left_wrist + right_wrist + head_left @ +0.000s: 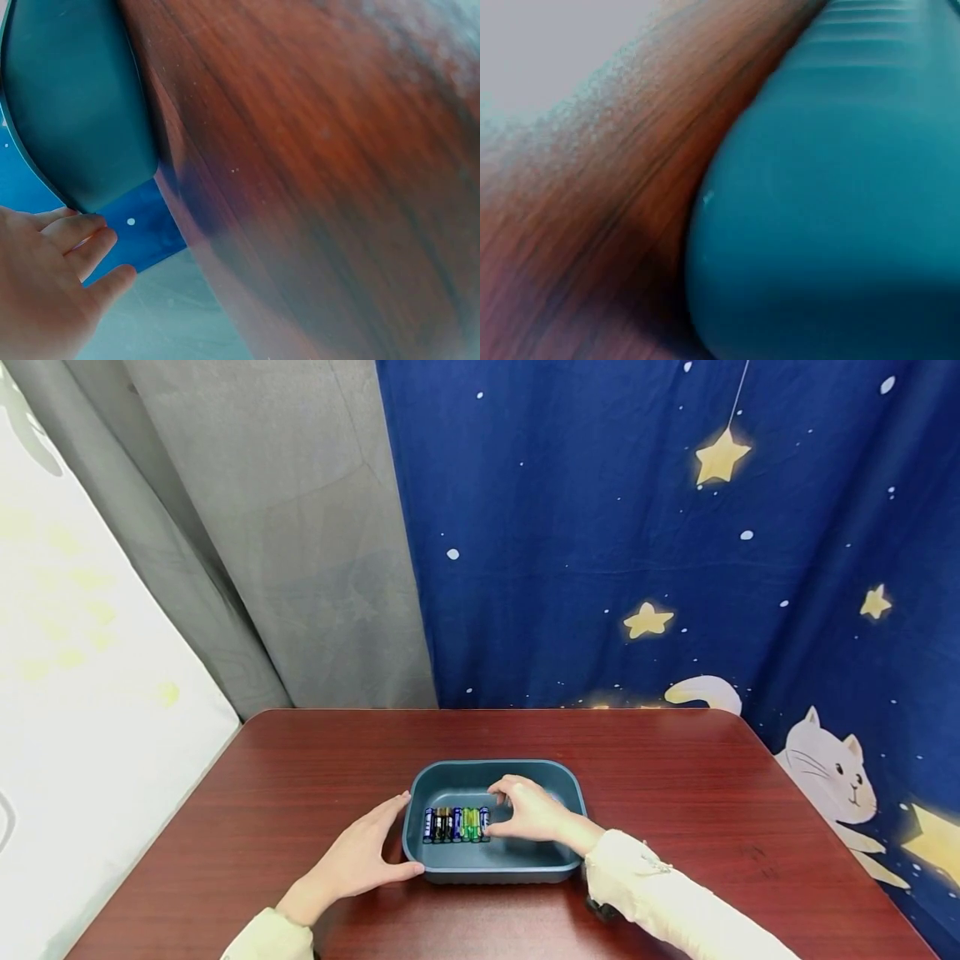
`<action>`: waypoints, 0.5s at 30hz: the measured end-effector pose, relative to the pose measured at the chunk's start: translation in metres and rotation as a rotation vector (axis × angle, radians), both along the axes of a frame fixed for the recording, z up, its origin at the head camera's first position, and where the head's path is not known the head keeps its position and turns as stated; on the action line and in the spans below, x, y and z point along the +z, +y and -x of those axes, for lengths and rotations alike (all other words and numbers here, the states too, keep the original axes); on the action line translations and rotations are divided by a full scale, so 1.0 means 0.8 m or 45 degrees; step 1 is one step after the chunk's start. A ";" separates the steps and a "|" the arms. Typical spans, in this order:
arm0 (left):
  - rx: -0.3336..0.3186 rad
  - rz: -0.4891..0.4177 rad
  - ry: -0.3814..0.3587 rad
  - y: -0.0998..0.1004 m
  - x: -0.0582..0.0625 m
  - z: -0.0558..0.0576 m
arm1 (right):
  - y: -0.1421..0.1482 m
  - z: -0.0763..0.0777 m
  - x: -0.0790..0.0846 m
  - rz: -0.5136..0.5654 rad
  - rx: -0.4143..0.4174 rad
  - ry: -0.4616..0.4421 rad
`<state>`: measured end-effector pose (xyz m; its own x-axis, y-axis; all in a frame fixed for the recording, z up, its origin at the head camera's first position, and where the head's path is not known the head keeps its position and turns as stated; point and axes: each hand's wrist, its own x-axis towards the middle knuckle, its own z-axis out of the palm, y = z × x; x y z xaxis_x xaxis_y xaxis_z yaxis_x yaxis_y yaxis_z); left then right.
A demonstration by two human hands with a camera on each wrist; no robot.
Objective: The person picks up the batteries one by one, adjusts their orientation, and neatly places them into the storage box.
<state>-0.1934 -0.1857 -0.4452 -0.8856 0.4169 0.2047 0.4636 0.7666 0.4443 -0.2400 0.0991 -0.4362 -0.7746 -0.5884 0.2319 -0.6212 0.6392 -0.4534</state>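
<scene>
A teal plastic bin (495, 872) stands on the table, and in the left wrist view its side (82, 97) fills the upper left. Inside, on the left of its floor, several batteries (456, 825) lie side by side in a row, in blue, black and green wrappers. My left hand (360, 853) spans the bin's left end, thumb and fingertips at the rim; its fingers (75, 232) look extended. My right hand (534, 810) reaches over the right wall into the bin. Its thumb is beside the rightmost battery (484, 818), the other fingers spread apart from it. Part of the floor beneath this hand is hidden.
The reddish-brown wooden table (337, 743) extends around the bin. Behind it hang a grey curtain (300, 527) and a blue star-patterned curtain (540, 527). The right wrist view shows mainly the bin's outer wall (840, 195).
</scene>
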 end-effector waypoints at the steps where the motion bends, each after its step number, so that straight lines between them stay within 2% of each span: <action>1: 0.001 0.001 0.001 0.000 0.000 0.000 | 0.003 -0.001 0.002 0.022 0.001 0.000; 6: 0.004 0.004 0.002 0.000 0.000 0.000 | 0.024 -0.005 0.015 0.126 -0.005 -0.007; 15: 0.016 0.034 0.012 0.000 0.000 -0.001 | 0.075 -0.011 0.026 0.218 -0.070 0.142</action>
<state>-0.1928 -0.1854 -0.4450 -0.8891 0.4109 0.2018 0.4575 0.7840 0.4194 -0.2315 0.1592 -0.4151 -0.7684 -0.4907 0.4109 -0.6400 0.5926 -0.4891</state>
